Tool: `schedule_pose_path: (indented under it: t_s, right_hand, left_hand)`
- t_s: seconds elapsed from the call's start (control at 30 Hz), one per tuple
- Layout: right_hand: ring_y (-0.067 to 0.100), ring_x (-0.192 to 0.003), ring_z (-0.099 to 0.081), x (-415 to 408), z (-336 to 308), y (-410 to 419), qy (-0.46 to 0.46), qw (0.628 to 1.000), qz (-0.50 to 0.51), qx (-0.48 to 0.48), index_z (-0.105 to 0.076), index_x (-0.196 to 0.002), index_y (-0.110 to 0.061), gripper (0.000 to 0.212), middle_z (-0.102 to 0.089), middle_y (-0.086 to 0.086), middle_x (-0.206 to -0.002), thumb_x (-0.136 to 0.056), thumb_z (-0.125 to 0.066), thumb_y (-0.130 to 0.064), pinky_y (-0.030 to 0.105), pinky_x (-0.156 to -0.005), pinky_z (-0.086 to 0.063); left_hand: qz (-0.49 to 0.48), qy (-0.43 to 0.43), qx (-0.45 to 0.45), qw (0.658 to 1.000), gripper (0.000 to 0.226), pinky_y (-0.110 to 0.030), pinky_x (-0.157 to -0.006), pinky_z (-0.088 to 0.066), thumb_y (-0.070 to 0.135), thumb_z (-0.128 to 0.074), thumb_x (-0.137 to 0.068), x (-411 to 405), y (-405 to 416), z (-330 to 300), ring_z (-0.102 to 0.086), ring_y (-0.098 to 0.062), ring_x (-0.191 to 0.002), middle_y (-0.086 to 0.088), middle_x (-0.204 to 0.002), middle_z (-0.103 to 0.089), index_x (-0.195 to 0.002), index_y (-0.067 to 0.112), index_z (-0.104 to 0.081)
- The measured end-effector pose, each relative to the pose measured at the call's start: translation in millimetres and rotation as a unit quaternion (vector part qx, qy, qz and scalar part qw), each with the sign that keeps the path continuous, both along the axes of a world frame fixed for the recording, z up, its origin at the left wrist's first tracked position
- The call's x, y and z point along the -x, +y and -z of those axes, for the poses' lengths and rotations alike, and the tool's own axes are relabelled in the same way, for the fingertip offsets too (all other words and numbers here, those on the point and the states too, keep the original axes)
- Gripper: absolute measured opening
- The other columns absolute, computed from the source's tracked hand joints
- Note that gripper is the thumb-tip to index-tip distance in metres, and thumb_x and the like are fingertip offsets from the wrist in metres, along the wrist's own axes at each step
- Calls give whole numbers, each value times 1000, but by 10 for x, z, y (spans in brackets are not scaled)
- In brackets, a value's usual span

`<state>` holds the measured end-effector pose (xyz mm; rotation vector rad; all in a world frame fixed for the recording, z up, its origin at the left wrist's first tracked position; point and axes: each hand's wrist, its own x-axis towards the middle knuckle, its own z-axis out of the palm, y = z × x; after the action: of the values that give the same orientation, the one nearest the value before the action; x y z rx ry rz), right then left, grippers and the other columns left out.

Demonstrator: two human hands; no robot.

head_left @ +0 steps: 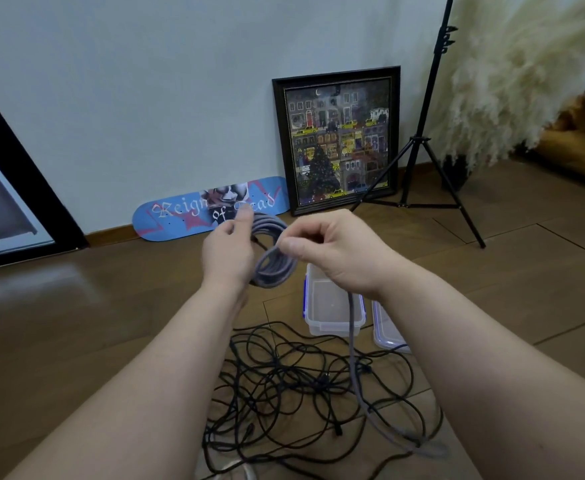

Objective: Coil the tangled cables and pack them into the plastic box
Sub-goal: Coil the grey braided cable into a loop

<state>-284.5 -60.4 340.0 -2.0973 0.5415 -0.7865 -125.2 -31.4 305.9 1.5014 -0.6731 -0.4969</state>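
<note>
- While the left hand (230, 247) held the grey cable (273, 263) as a round coil, its fingers curled around the loops, the right hand (322, 251) pinched the same cable just beside the coil.
- From the right hand, the loose end of the cable hung straight down to the floor (111, 323).
- The box (332, 320) stood open right under the coil, closer to the right hand.
- The black cables (284, 386) lay in a messy pile on the floor, in front of the box.
</note>
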Motion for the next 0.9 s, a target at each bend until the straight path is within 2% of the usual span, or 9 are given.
schedule_pose_path:
  t_s: [0.13,0.23,0.33,0.43,0.53,0.67,0.73,0.8,0.9]
  right_hand:
    - [1,-64,-54,-70,161,-118,-79,991,103,-20,-69,-80,-17,8,-63,-7,-73,-87,-71,-14,20,-66,-45]
    - [13,-65,-54,-95,237,-151,-64,979,192,36,-61,-77,-17,19,-61,0,-75,-83,-75,-28,32,-63,-46]
    - [21,-66,-54,-90,278,-132,-29,966,246,78,-53,-76,-16,34,-58,-3,-68,-79,-76,-41,38,-63,-45]
    - [18,-64,-52,-85,276,-121,-3,958,276,78,-48,-74,-18,41,-57,-4,-65,-76,-75,-49,35,-60,-42]
    - [7,-56,-43,-52,232,-166,-22,968,249,22,-48,-70,-21,37,-50,-9,-60,-76,-78,-42,22,-55,-35]
    - [5,-56,-51,114,161,-242,-148,970,129,-142,-62,-77,-13,14,-58,0,-67,-83,-74,-10,20,-56,-43]
    - [1,-55,-52,155,180,-248,-151,967,135,-152,-64,-79,-10,10,-59,-2,-68,-84,-72,-8,16,-56,-44]
    - [6,-63,-56,150,215,-253,-160,962,149,-163,-65,-83,-9,7,-61,0,-73,-86,-71,-11,21,-61,-48]
    - [14,-85,-60,106,272,-267,-140,957,139,-213,-62,-108,-15,14,-64,4,-100,-95,-59,-20,28,-72,-48]
  left_hand:
    - [107,123,3,987,37,-25,-49,-30,41,-54,-98,244,9,-83,-38,-10,-44,7,-47,-47,-69,19,-59]
    - [139,185,7,973,34,-23,-48,-29,40,-54,-98,316,13,-97,-34,-9,-47,5,-53,-41,-73,18,-59]
    - [153,190,-1,970,35,-24,-48,-28,39,-52,-100,375,15,-83,-33,-10,-45,4,-52,-40,-73,17,-57]
    - [132,158,-14,979,39,-25,-48,-25,41,-52,-99,455,11,-71,-29,-10,-44,6,-48,-38,-67,19,-57]
    - [101,128,-26,986,40,-24,-45,-24,41,-53,-97,472,4,-82,-26,-9,-38,10,-41,-36,-64,19,-56]
    - [97,152,-14,983,37,-29,-52,-24,40,-55,-96,414,-14,-101,-23,-12,-39,7,-41,-29,-66,18,-51]
    - [108,167,-13,980,36,-30,-52,-24,41,-55,-96,412,-20,-97,-22,-12,-40,6,-43,-27,-67,19,-51]
    - [121,181,-11,976,36,-29,-52,-23,42,-54,-96,439,-18,-96,-21,-11,-39,6,-44,-27,-68,20,-52]
    - [137,197,1,971,35,-29,-52,-23,42,-53,-97,472,-12,-115,-21,-10,-39,7,-43,-26,-70,20,-52]
